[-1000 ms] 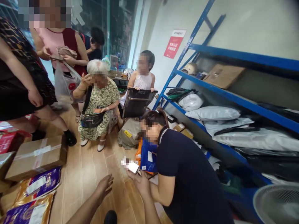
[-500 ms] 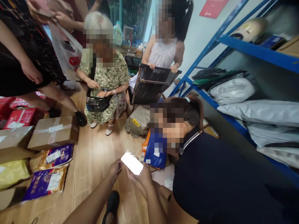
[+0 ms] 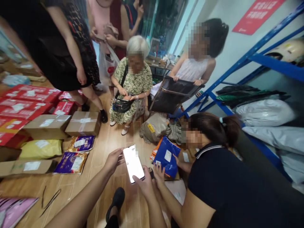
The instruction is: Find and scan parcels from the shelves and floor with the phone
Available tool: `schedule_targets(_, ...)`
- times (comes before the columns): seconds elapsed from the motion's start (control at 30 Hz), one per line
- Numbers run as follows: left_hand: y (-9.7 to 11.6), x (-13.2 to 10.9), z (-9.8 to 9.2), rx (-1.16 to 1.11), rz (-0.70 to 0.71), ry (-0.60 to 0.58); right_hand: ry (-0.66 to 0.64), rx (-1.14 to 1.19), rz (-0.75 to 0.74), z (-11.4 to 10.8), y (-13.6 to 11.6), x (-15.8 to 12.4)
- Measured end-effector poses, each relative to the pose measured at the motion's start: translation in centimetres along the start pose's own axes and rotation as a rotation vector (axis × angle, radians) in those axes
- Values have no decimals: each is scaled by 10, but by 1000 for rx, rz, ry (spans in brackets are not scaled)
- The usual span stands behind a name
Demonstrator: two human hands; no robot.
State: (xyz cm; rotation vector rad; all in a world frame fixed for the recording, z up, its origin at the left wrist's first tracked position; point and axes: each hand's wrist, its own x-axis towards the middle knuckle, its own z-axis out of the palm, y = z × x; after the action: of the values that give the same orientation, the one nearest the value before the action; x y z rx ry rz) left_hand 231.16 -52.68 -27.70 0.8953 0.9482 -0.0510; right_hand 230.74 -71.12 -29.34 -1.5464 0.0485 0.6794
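Since a second ago the person's left hand (image 3: 114, 161) has come up, half open, to the left edge of the phone (image 3: 132, 162), contact unclear; the right hand (image 3: 144, 182) grips its lower right above the floor (image 3: 105, 139), so both seem occupied.
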Motion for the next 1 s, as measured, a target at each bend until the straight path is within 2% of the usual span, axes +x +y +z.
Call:
schedule_targets(0.1, 34, -44, -33, -5, 67, 20, -161, 279, 140, 33, -24, -25)
schedule_targets(0.17, 55, -78, -59, -13, 95, 42, -293, 428, 171, 62, -44, -44)
schedule_targets(0.27, 80, -137, -105, -35, 150, 64, -459, 460, 123, 117, -71, -79)
schedule_targets(0.37, 87, -208, -163, -144, 294, 8, -541, 429, 142, 184, -83, -125)
schedule_targets(0.47, 68, -283, -233, -175, 397, -122, -621, 424, 91, 258, -77, -184)
schedule_targets(0.53, 45, -330, -284, -173, 460, -107, -677, 435, 48, 309, -64, -230)
schedule_targets(0.67, 1, -419, -385, -285, 617, 118, -791, 427, 86, 405, -27, -329)
schedule_targets(0.8, -31, -501, -472, -390, 683, 256, -838, 347, 160, 483, 12, -418)
schedule_targets(0.9, -51, -546, -524, -481, 738, 363, -948, 264, 208, 529, 32, -469)
schedule_targets(1.0, -61, -572, -565, -543, 792, 431, -1091, 262, 225, 568, 46, -501)
